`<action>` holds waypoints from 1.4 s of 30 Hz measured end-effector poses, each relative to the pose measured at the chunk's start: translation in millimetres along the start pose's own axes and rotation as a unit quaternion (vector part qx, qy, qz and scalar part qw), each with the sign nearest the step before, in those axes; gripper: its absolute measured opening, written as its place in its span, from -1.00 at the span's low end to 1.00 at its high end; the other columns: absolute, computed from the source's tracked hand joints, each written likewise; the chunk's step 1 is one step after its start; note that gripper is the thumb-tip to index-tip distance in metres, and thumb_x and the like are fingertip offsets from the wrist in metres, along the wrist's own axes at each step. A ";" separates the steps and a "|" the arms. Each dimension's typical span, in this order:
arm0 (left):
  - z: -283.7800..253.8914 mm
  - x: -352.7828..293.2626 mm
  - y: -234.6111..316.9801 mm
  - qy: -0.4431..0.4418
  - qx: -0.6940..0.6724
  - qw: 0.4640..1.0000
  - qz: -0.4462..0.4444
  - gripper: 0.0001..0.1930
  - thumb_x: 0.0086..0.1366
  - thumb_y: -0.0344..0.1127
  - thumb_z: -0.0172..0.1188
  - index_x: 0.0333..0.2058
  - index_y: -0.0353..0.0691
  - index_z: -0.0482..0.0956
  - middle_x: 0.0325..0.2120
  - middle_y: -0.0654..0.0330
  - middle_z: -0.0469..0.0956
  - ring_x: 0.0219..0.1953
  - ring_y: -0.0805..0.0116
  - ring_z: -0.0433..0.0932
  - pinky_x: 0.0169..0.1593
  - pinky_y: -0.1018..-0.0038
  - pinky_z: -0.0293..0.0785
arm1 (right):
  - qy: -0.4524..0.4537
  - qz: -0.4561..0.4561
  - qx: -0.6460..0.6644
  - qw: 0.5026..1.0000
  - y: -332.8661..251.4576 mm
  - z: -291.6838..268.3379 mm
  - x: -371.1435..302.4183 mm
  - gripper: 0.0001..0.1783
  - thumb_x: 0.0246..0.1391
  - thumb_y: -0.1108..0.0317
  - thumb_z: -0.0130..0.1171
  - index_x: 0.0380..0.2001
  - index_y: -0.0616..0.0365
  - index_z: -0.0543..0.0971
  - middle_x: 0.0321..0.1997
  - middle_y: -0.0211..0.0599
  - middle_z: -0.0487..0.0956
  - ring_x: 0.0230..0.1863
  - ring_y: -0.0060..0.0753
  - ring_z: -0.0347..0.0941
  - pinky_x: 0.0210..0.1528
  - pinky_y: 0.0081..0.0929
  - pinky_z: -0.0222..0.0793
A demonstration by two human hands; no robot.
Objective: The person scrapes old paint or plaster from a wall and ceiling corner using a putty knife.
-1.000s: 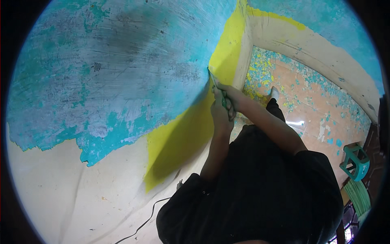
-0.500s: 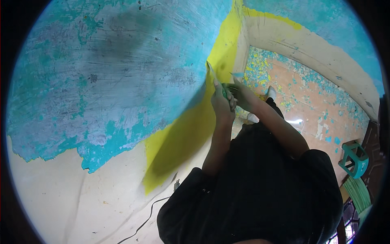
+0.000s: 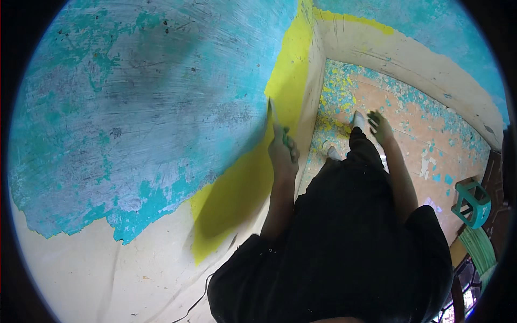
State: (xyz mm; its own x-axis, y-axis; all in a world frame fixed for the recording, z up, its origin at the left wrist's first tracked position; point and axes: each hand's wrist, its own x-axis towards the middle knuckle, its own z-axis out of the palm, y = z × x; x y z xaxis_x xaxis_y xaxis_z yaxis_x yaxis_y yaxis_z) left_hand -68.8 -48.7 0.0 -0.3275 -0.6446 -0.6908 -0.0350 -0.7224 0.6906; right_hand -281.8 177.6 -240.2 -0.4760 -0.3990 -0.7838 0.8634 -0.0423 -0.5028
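Observation:
My left hand (image 3: 284,153) is closed round the green handle of a scraper (image 3: 273,113). The thin blade points up along the wall, its tip by the border between the patchy blue paint (image 3: 161,107) and a bright yellow strip (image 3: 288,64). Whether the blade presses on the wall, I cannot tell. Over the tiled floor, well apart from the left, my right hand (image 3: 380,128) hangs with its fingers spread and nothing visible in them.
Blue and yellow paint flakes (image 3: 336,89) litter the floor along the wall's foot, near my feet. At the right stand a green plastic stool (image 3: 473,204) and a pale green striped item (image 3: 478,248). A dark cord (image 3: 196,304) runs by the wall at lower left.
My right hand has left the left hand's side and swung right, its fingers opening. My left hand, still gripping the scraper, sits slightly lower and further left in view.

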 end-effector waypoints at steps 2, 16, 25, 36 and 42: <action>11.4 14.7 -0.6 0.006 0.034 0.999 0.017 -0.54 0.33 0.16 0.00 -0.30 -0.19 0.36 -0.77 0.40 0.17 -0.82 0.59 0.12 -0.75 0.63 0.00 | 0.035 -0.029 -0.060 0.997 -0.5 -39.6 10.6 -0.56 0.20 -0.09 -0.04 0.00 -0.10 0.48 0.04 -0.56 0.54 0.04 -0.58 0.35 0.03 -0.42 0.11; -16.2 -22.8 1.1 -0.002 -0.038 0.999 -0.028 -0.62 0.36 0.12 -0.03 -0.33 -0.10 0.38 -0.73 0.39 0.18 -0.79 0.59 0.10 -0.73 0.64 -0.02 | 0.287 0.067 -0.146 0.944 186.4 -247.1 23.2 -0.73 0.10 0.14 0.09 -0.23 0.07 0.52 -0.33 -0.31 0.54 -0.31 -0.27 0.51 -0.31 -0.35 0.38; -17.0 -50.6 -3.0 0.050 -0.053 0.997 0.016 -0.54 0.36 0.12 -0.01 -0.25 -0.25 0.36 -0.72 0.39 0.16 -0.78 0.62 0.10 -0.75 0.65 -0.02 | -0.100 -0.396 -0.417 0.812 -30.3 117.9 10.2 -0.48 0.20 0.23 0.11 0.21 0.05 0.33 0.29 -0.19 0.28 0.24 -0.27 0.26 0.12 -0.33 0.32; 8.6 -55.5 -12.9 0.146 -0.071 0.986 0.022 -0.53 0.36 0.04 0.04 -0.20 -0.36 0.44 -0.78 0.41 0.15 -0.82 0.65 0.03 -0.76 0.65 -0.13 | -0.372 -0.531 -0.358 0.672 -128.6 361.9 -78.7 0.25 0.02 -0.18 0.19 0.36 0.13 -0.45 0.40 0.23 -0.64 0.39 0.34 -0.81 0.36 0.19 -0.51; 32.9 -37.9 -22.0 0.182 -0.087 0.978 0.045 -0.49 0.37 0.02 0.02 -0.07 -0.41 0.46 -0.77 0.42 0.19 -0.81 0.66 0.03 -0.76 0.65 -0.09 | -0.413 -0.506 -0.356 0.668 -133.1 364.8 -75.9 0.15 0.11 -0.20 0.06 0.36 0.13 -0.44 0.40 0.23 -0.66 0.40 0.29 -0.83 0.36 0.18 -0.58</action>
State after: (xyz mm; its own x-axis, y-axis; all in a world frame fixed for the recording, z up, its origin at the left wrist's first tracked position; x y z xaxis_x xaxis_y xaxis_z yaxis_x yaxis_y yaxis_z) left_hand -86.7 -0.2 18.0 0.0382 -0.7317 -0.6806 0.1498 -0.6692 0.7278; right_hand -299.4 -120.7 19.2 -0.2469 -0.8776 0.4108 -0.2690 -0.3452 -0.8991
